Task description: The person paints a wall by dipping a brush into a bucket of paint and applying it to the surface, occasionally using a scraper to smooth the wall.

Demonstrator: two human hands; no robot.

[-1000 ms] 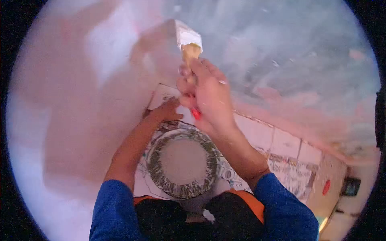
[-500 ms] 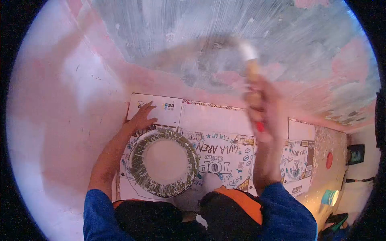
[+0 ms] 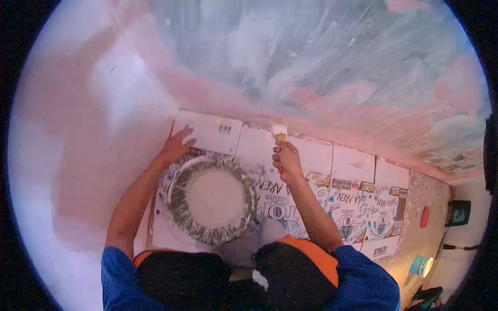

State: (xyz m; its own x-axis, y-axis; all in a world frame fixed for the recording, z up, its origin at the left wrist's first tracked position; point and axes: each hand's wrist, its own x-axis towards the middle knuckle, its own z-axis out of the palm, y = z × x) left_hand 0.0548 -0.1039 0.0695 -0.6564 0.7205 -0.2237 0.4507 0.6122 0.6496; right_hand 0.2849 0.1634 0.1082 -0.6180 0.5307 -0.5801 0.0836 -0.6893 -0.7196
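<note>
In my right hand (image 3: 288, 160) is a paintbrush (image 3: 280, 136), its pale bristles pointing away from me and its handle wrapped by my fingers. The brush overlaps the far edge of the flattened cardboard (image 3: 342, 161), close to the foot of the wall. My left hand (image 3: 177, 147) is empty, fingers apart, over the cardboard at its far left corner. Just below that hand, in front of me, stands a round bucket (image 3: 179, 194) with a paint-streaked rim and pale paint inside. Streaky grey-white paint covers much of the pink wall (image 3: 244, 57).
A pinkish wall (image 3: 78, 171) closes off the left side. To the right, a red disc-like item (image 3: 425, 217) and a teal-and-white tub (image 3: 422, 266) stand on the speckled floor (image 3: 415, 223). A dark box-like object (image 3: 459, 213) sits farther right.
My right hand has brought the paintbrush down and left from the wall to the cardboard's far edge. My left hand has barely shifted. The view has tilted slightly.
</note>
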